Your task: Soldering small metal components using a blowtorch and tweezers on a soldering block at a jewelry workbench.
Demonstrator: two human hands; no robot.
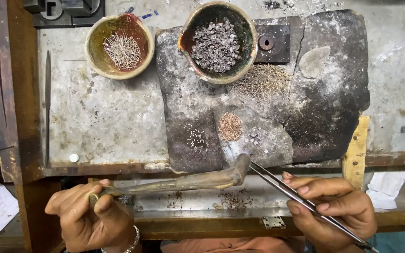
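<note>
Holding a bent brass blowpipe (pixel 188 180) in closed left hand (pixel 90 218) w/ tip over dark slab (pixel 333 93); right hand (pixel 338 208) pinches tweezers (pixel 301 201) — tips hidden, can't tell if loaded. Step: soldering small bits (pixel 230 126) on slab. Next needs steady aim — light touch.

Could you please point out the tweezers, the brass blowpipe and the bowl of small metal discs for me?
Tweezers (pixel 277 184), head view, on the bare shaft ahead of the right hand.
Brass blowpipe (pixel 198 180), head view, on the middle of its tube.
Bowl of small metal discs (pixel 189 26), head view, on its left rim.
</note>
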